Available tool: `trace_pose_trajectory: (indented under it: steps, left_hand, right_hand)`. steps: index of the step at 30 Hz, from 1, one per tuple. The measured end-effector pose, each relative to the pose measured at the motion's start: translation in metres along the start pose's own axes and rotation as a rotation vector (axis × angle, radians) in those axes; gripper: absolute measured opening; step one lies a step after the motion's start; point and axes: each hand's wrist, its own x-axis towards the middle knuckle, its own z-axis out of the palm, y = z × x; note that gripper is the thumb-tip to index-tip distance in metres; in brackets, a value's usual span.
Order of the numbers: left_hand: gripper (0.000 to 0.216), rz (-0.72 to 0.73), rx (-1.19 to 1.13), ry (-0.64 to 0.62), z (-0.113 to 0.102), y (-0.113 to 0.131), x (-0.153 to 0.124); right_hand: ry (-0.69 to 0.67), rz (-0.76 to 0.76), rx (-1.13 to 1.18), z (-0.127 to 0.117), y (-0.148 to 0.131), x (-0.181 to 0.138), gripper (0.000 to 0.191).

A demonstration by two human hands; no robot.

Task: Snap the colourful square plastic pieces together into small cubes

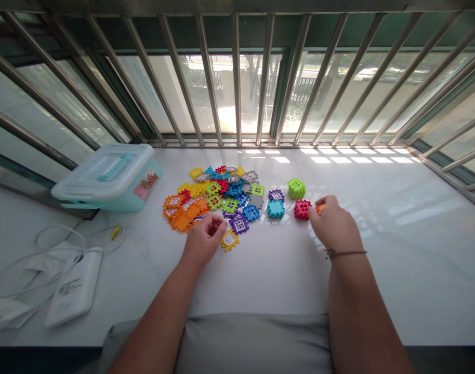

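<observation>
My left hand [207,236] is closed, thumb against fingertips, at the near edge of a loose pile of notched plastic building tiles; anything in its grip is hidden. By its fingertips lie a yellow window tile [230,239] and a purple window tile [239,224]. My right hand [336,222] curls around an orange building tile [320,208], mostly covered by the fingers. Its thumb is beside a red stack of tiles [302,209]. A light-blue stack [275,209], a purple stack [276,195] and a lime-green stack [296,188] stand close by.
A turquoise storage box [142,195] with a closed clear lid stands at the back left. A white power bank-like device [76,288] with cables [38,259] lies at the left. Metal bars [236,93] line the far edge of the white surface [256,285].
</observation>
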Motion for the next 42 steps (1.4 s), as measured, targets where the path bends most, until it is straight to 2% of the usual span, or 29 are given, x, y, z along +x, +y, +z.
trace_pose_trajectory:
  steps: [2,4,10,20,26,29,33,36,38,40,42]
  left_hand:
    - [0.033,0.000,-0.004,-0.003,0.000,0.001,0.000]
    - [0.033,0.000,-0.014,-0.006,0.000,0.001,0.000]
    - [0.035,0.005,-0.019,-0.002,0.000,0.005,-0.001]
    - [0.033,0.000,-0.024,0.008,-0.001,0.002,-0.001]
    - [0.032,0.022,0.000,0.020,-0.002,0.000,0.000]
    - [0.030,0.040,0.046,0.050,-0.003,0.000,0.000]
    - [0.028,0.101,0.146,0.069,-0.004,0.004,0.000]
    - [0.024,0.265,0.279,0.042,0.001,0.007,0.000]
    - [0.018,0.389,0.351,0.008,0.006,0.008,0.000]
    - [0.015,0.453,0.398,-0.020,0.012,0.007,0.000]
    - [0.021,0.462,0.448,-0.040,0.016,0.003,0.000]
  right_hand:
    - [0.098,0.086,0.016,-0.005,0.014,0.011,0.037]
    - [0.142,0.120,0.012,-0.003,0.025,0.020,0.040]
    - [-0.041,0.140,-0.062,0.022,0.031,0.034,0.046]
    - [-0.045,0.169,-0.092,0.030,0.032,0.043,0.030]
    - [0.007,0.194,-0.030,0.028,0.034,0.041,0.039]
    - [0.161,0.181,0.045,0.023,0.034,0.039,0.039]
    - [0.495,-0.002,0.213,0.018,0.023,0.034,0.032]
    - [0.615,-0.269,0.315,0.024,-0.004,0.019,0.020]
    - [0.558,-0.494,0.343,0.035,-0.031,-0.003,0.016]
    - [0.346,-0.745,0.308,0.051,-0.059,-0.030,0.018]
    - [0.091,-0.917,0.203,0.067,-0.083,-0.056,0.021]
